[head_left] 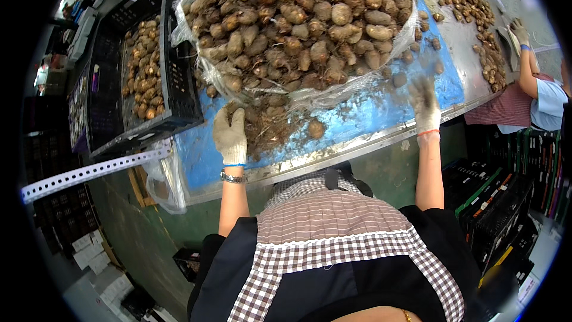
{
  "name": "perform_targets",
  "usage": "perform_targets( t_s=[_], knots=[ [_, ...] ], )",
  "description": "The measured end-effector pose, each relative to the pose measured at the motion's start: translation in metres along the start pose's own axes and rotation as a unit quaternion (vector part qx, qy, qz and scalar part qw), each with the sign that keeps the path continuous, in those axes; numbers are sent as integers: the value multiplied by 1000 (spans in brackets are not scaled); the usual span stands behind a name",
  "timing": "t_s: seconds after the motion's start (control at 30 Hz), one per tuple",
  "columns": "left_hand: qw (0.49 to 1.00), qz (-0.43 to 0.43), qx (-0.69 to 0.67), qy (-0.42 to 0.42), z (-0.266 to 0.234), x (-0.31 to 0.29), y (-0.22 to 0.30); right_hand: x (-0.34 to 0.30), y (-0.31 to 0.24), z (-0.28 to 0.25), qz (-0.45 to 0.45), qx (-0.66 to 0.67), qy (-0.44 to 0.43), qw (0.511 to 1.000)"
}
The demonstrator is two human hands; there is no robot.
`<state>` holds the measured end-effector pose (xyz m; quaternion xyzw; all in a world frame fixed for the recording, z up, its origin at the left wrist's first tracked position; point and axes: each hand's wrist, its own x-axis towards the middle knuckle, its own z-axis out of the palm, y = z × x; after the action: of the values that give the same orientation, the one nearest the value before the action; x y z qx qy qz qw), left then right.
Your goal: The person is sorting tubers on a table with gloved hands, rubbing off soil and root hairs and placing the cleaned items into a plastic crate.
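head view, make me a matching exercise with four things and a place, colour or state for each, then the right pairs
Things
1. left hand
2. crate with roots, beside the heap
3. right hand
4. heap

Places, colours or states
A. blurred, with a reddish band at the wrist
B. brown, ringed by crumpled clear plastic
C. gloved, with a metal wristband below the cuff
D. black, at the left of the picture

Right pairs
1-C, 2-D, 3-A, 4-B
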<state>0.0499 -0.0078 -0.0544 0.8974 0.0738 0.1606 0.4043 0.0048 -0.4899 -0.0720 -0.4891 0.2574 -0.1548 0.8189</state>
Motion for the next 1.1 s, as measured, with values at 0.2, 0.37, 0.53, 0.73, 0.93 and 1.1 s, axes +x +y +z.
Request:
perform_targets(
  t_s=[0.2, 0.37, 0.53, 0.73, 0.93, 1.1],
  knots=[
    [994, -44, -18, -98, -9, -25, 0, -101, 62, 136, 26, -620, -304, 723],
    [982, -44, -113, -144, -2, -47, 25, -123, 129, 152, -75, -549, -332, 763],
    [958, 54, -150, -239, -9, -48, 38, -156, 76, 203, 167, -190, -386, 887],
    [953, 7, -222, -205, -26, -38, 49, -171, 61, 232, 125, -196, -363, 902],
    [875, -72, -430, -210, -56, -30, 68, -190, 55, 267, 4, -196, -380, 904],
    [868, -84, -468, -141, -58, -32, 54, -196, 79, 296, -74, -116, -364, 921]
  ],
)
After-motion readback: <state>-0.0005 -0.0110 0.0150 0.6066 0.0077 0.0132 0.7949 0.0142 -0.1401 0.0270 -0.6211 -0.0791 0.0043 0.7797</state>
